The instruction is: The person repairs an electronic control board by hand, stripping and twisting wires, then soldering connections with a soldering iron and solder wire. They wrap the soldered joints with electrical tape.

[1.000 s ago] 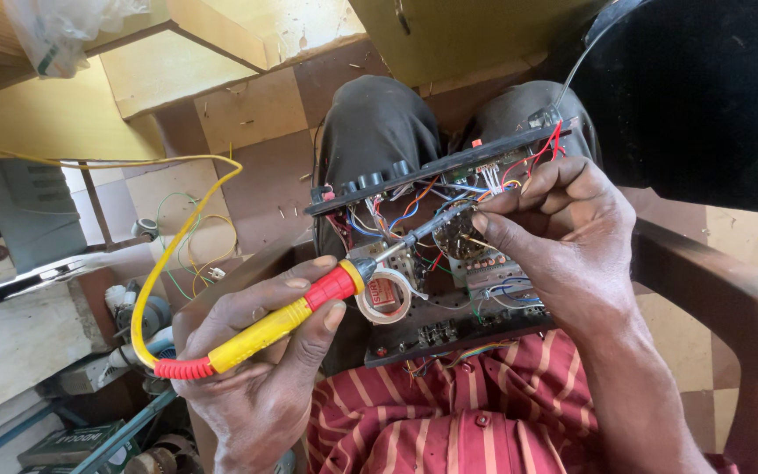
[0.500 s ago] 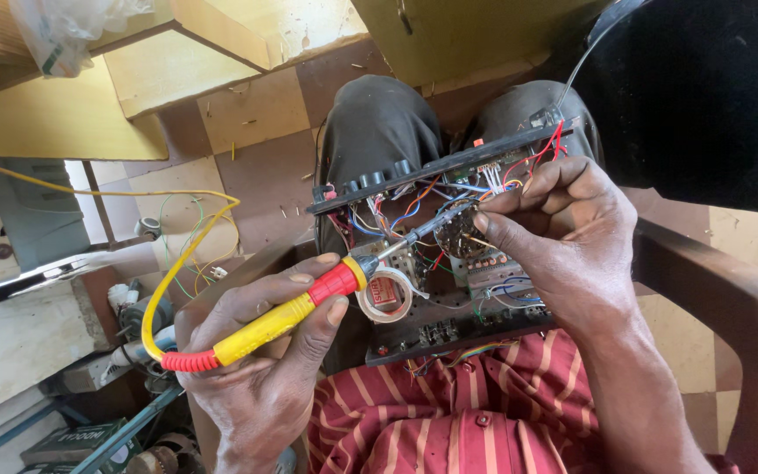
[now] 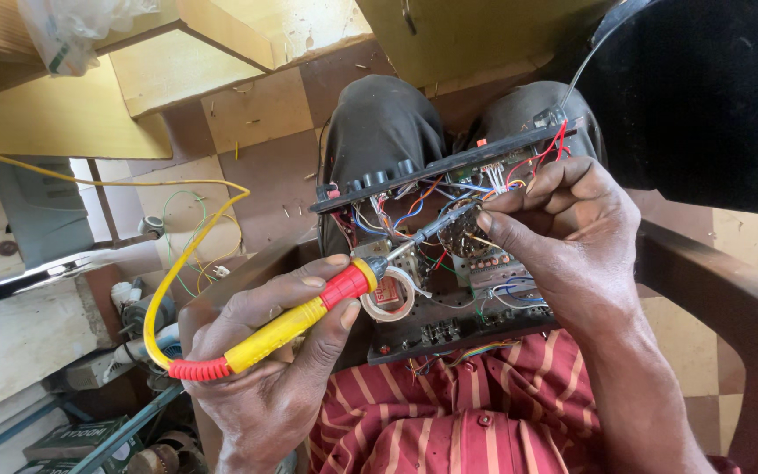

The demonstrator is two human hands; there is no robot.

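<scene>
- the soldering iron, yellow-handled with a red collar and a red strain relief at its tail, lies slantwise across the left hand; its metal tip reaches up and right into the open electronics chassis.
- the left hand's fingers are wrapped tight around the yellow handle, thumb pressed on the underside near the red collar.
- a yellow cord runs from the iron's tail, loops up and off to the left.
- the chassis rests on the person's lap, over the knees in dark trousers; a row of black knobs sits on its far edge, and coloured wires tangle inside.
- the right hand lies on the right part of the chassis, fingers pinched narrow on a thin strand of wire that points toward the iron's tip.
- a small roll of tape sits in the chassis just beside the iron's red collar.
- a red striped shirt shows below the chassis.
- a brown chair arm runs along the right.
</scene>
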